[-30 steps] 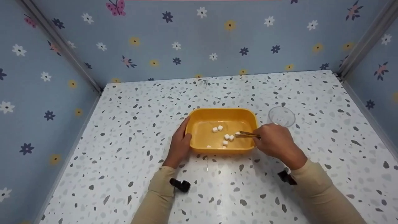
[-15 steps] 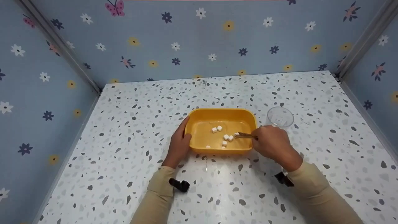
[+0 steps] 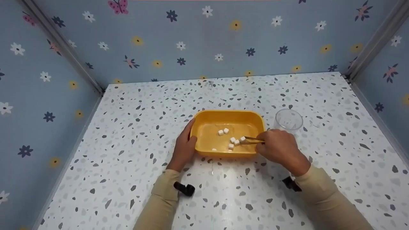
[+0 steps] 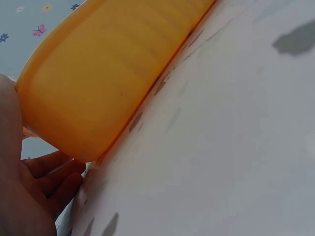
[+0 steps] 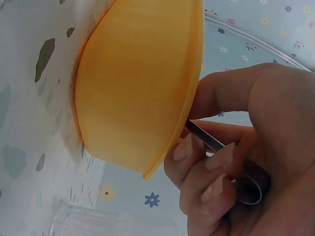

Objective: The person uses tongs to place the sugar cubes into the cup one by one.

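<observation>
Seen from the middle of a yellow tub (image 3: pixel 228 118), a person's left hand (image 3: pixel 183 148) holds its end near nine o'clock, thumb by the rim, other fingers fairly straight outside. Between three and four, the right hand (image 3: pixel 280 146), fingers curled, pinches metal tongs (image 5: pixel 207 139); their parted tips flank a white cube (image 3: pixel 243 139) inside, contact uncertain. More white cubes (image 3: pixel 232 140) lie around the centre and towards six. A clear cup (image 3: pixel 289 119) stands between two and three.
</observation>
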### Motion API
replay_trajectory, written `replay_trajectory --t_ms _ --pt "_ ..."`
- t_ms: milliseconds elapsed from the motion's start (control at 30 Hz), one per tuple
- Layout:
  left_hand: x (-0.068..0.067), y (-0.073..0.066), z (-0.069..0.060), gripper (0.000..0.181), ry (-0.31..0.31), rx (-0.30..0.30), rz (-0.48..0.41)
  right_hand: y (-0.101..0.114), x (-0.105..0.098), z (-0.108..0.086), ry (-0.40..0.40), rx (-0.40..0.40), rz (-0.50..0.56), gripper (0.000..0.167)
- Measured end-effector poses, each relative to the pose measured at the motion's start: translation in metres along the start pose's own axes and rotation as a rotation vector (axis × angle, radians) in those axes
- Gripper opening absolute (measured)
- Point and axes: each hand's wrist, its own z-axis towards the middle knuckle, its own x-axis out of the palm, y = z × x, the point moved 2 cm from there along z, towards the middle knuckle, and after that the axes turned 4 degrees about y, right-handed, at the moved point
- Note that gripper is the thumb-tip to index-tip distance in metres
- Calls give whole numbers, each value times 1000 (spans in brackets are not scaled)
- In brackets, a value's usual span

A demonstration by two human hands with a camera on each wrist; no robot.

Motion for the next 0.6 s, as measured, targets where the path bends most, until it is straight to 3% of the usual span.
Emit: replay_trajectory --t_ms 367,600 --pt "-1 0 0 64 6 22 8 1 -1 1 37 41 -16 13" --pt "0 1 1 63 -1 33 13 2 -1 0 15 16 -56 13"
